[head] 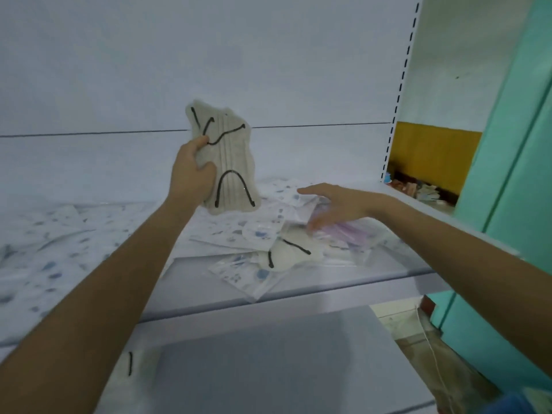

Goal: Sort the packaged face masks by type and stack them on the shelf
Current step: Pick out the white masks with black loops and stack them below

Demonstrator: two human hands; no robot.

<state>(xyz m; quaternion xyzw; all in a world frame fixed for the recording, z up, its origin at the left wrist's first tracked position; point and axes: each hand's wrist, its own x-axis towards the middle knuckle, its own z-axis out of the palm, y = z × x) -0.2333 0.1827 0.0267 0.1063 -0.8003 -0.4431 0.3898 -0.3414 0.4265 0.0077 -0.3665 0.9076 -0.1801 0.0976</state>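
Observation:
My left hand (191,171) grips a packet of beige masks with black ear loops (230,162), held upright above the white shelf (298,291). My right hand (334,204) hovers with fingers spread over a loose pile of packets on the shelf. In that pile lie a white mask with black loops (286,255), a pink-purple packet (349,231) and blue-printed white packets (254,228). More blue-printed packets (53,249) cover the shelf's left part. The right hand is blurred.
A lower shelf (268,363) juts out below, with another black-looped mask (131,366) at its left. The slotted upright (397,97) ends the shelf on the right. Beyond it stand a teal panel (507,174) and clutter (424,189) on the floor.

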